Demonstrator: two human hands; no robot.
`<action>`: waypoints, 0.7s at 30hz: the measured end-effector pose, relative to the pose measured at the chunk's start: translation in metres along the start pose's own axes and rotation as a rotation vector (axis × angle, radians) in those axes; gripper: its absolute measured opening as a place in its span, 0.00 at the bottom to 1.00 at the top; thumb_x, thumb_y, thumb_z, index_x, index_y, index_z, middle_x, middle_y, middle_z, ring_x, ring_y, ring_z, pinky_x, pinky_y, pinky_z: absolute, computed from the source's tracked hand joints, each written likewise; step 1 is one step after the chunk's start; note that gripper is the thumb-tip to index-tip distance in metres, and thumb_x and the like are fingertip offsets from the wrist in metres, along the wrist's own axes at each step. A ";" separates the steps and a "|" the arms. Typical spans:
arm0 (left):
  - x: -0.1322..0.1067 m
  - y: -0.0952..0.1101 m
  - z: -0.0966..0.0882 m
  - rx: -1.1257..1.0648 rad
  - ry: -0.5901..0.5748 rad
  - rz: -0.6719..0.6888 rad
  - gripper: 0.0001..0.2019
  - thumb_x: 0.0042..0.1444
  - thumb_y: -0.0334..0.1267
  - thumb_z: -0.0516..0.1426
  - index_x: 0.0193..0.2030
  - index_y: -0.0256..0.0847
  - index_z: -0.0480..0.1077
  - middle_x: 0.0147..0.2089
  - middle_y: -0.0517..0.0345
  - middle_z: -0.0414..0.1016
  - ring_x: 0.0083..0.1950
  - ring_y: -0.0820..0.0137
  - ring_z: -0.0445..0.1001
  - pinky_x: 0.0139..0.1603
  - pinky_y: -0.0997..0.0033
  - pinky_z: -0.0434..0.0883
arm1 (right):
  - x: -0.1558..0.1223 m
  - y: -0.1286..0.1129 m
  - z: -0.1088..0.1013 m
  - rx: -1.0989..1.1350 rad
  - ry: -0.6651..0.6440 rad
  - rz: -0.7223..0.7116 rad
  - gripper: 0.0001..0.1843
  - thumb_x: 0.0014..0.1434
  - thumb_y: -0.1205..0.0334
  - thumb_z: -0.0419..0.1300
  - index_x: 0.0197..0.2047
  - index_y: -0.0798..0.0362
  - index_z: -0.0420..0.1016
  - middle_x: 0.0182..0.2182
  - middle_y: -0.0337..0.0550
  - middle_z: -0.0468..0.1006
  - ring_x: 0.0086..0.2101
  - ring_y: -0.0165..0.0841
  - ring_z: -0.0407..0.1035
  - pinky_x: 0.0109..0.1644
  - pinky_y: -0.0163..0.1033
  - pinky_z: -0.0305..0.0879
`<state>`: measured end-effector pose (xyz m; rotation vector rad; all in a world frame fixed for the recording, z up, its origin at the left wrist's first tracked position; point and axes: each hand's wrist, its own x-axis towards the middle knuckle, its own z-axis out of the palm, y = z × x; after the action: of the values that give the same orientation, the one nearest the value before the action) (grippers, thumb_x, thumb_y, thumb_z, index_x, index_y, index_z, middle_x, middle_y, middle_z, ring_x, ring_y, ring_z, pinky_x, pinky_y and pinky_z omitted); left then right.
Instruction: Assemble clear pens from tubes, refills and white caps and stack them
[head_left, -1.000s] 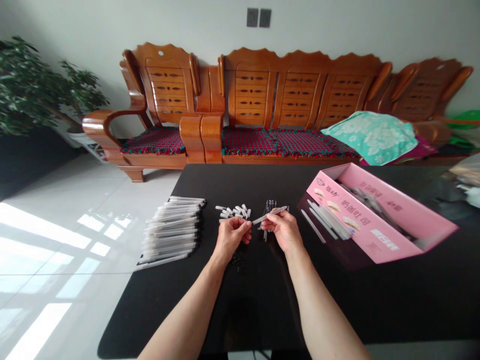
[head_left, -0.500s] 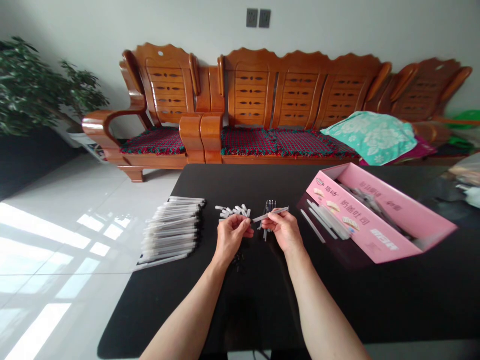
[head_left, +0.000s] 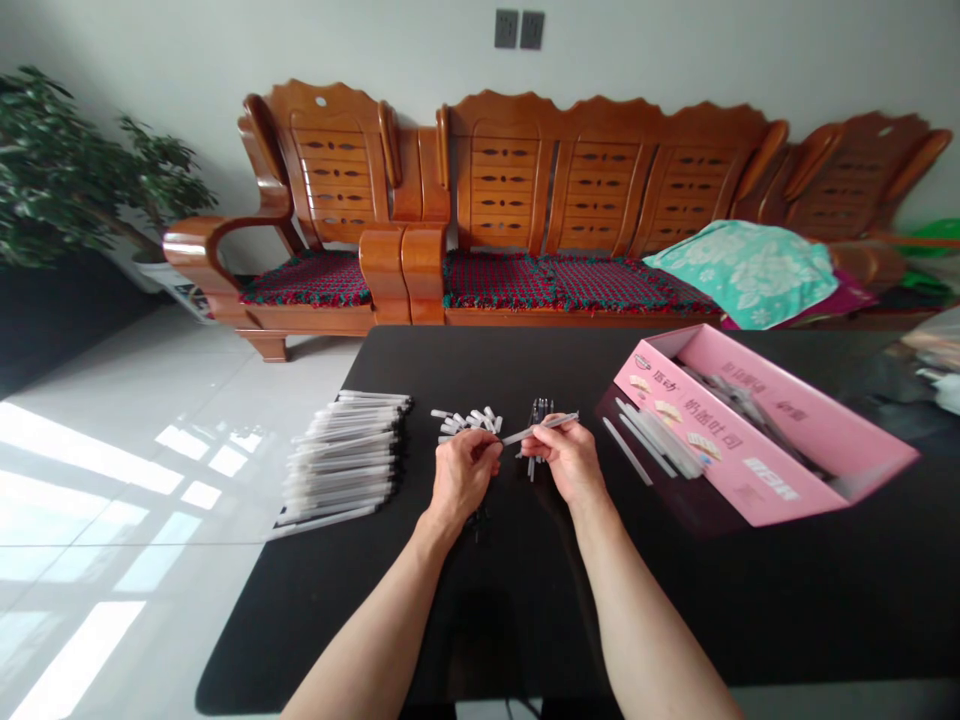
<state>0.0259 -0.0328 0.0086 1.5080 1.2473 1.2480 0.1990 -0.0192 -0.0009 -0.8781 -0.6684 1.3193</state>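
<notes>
A translucent white pen (head_left: 517,437) is held at a slant between my two hands, above the table. My left hand (head_left: 463,472) is closed in a pinch at its left end, and the fingers cover that end. My right hand (head_left: 571,458) grips the pen farther along, thumb on top, with the other end sticking out past the fingers. Just behind my left hand lie several white pen caps (head_left: 480,420). Pen refills (head_left: 541,408) lie beyond my right hand, partly hidden by it. Small black parts (head_left: 478,518) sit beside my left wrist.
On the black table (head_left: 510,590), a row of pens (head_left: 341,462) lies at the left. Several loose white barrels (head_left: 651,440) lie at the right against a pink box (head_left: 739,450) holding more pieces. Behind the table stands a wooden sofa (head_left: 502,190).
The black piece that showed at my left fingertips is now hidden by the fingers. Both hands stay in nearly the same place on the pen.
</notes>
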 end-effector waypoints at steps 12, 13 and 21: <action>0.003 -0.008 0.005 -0.218 -0.013 -0.163 0.12 0.51 0.46 0.64 0.31 0.38 0.76 0.22 0.55 0.77 0.23 0.66 0.77 0.26 0.72 0.72 | -0.003 -0.003 0.003 -0.015 -0.044 -0.029 0.15 0.43 0.65 0.74 0.32 0.54 0.73 0.26 0.41 0.81 0.23 0.34 0.78 0.29 0.36 0.78; 0.003 -0.008 0.005 -0.207 -0.009 -0.158 0.11 0.51 0.45 0.64 0.31 0.38 0.76 0.22 0.56 0.77 0.23 0.65 0.78 0.26 0.72 0.72 | -0.003 -0.003 0.003 -0.015 -0.040 -0.025 0.16 0.43 0.65 0.74 0.32 0.55 0.73 0.25 0.41 0.81 0.23 0.34 0.78 0.28 0.36 0.78; 0.005 -0.005 0.003 -0.169 0.002 -0.072 0.15 0.48 0.42 0.67 0.41 0.39 0.77 0.32 0.55 0.79 0.29 0.68 0.78 0.30 0.72 0.75 | 0.001 0.001 -0.001 -0.005 0.007 -0.007 0.16 0.42 0.65 0.75 0.32 0.54 0.73 0.24 0.39 0.80 0.23 0.34 0.77 0.28 0.36 0.78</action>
<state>0.0281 -0.0274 0.0043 1.3295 1.1569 1.2748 0.2000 -0.0184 -0.0022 -0.8831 -0.6685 1.3079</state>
